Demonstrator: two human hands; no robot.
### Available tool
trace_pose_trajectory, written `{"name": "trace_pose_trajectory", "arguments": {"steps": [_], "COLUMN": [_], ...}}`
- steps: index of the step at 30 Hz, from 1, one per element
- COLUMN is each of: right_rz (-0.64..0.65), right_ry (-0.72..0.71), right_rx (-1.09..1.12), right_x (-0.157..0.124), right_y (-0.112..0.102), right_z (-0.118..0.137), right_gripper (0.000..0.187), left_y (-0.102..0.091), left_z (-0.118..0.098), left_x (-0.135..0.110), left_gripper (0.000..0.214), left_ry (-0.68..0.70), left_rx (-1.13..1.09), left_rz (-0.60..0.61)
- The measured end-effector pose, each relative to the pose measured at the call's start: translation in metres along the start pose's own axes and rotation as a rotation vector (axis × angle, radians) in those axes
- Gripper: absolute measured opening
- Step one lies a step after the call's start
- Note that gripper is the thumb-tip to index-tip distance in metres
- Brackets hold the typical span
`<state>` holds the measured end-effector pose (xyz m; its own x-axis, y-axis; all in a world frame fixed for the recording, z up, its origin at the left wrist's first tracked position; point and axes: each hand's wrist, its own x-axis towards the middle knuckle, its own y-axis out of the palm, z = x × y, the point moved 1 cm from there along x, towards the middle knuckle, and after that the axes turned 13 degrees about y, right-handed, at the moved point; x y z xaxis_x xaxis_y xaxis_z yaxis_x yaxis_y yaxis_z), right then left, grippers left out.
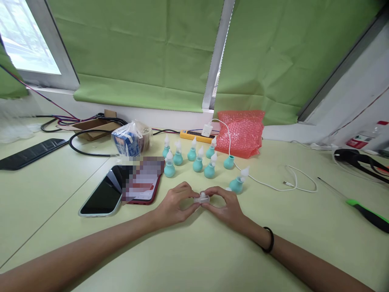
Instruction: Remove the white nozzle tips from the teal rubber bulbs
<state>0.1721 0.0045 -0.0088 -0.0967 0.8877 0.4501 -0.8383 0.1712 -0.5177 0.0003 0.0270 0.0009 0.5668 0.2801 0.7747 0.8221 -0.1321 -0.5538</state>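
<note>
A small, clear plastic piece with a whitish knob on top (202, 198) sits between the two hands, just above or on the near part of the pale yellow-green desk (194, 259); which of the two cannot be told. The left hand (170, 205) and the right hand (230, 207) each pinch it from one side, thumb and fingers nearly closed on its edges. The fingertips cover much of its rim, so its full shape is hard to make out.

Behind the hands stand seven turquoise, round-bellied bulbs with translucent white pointed tips (197, 164). A bare turquoise bulb (229, 163) shows its round opening, its inside too small to read. A tilted turquoise bulb with a white tip (236, 185) is near the right hand, which partly hides a whitish bit beside it.

A clear plastic bag (142, 129) holds a blue-and-white packet (127, 142) and something brownish, blurred by the film. Black cables lie in and around an open brown cardboard box (94, 132). Pixel blocks mask much of the red-cased phone's screen (141, 184). The right edge cuts off the green-and-black screwdriver handle (371, 217).
</note>
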Motion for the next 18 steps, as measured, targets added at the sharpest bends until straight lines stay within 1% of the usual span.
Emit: {"name": "trace_pose_trajectory", "arguments": {"steps": [3,12,18], "right_rz": [0.002,0.040,-0.016], "right_ry": [-0.011,-0.086,-0.116], "right_rx": [-0.006,-0.054,-0.067], "right_x": [-0.0001,0.0000,-0.0004], "right_y": [-0.0003,-0.0014,-0.0011], "right_z": [0.0003,-0.0007,-0.0015], "right_gripper": [0.015,0.014,0.018], "left_y": [-0.0001,-0.0002,0.0002], "left_z": [0.0001,-0.0016,-0.0020], "left_x": [0.0003,0.0014,0.0005], "left_gripper": [0.015,0.015,0.015], "left_ry": [0.000,0.042,0.095], "left_rx": [0.002,0.014,0.011], "left_rz": [-0.003,0.004,-0.010]}}
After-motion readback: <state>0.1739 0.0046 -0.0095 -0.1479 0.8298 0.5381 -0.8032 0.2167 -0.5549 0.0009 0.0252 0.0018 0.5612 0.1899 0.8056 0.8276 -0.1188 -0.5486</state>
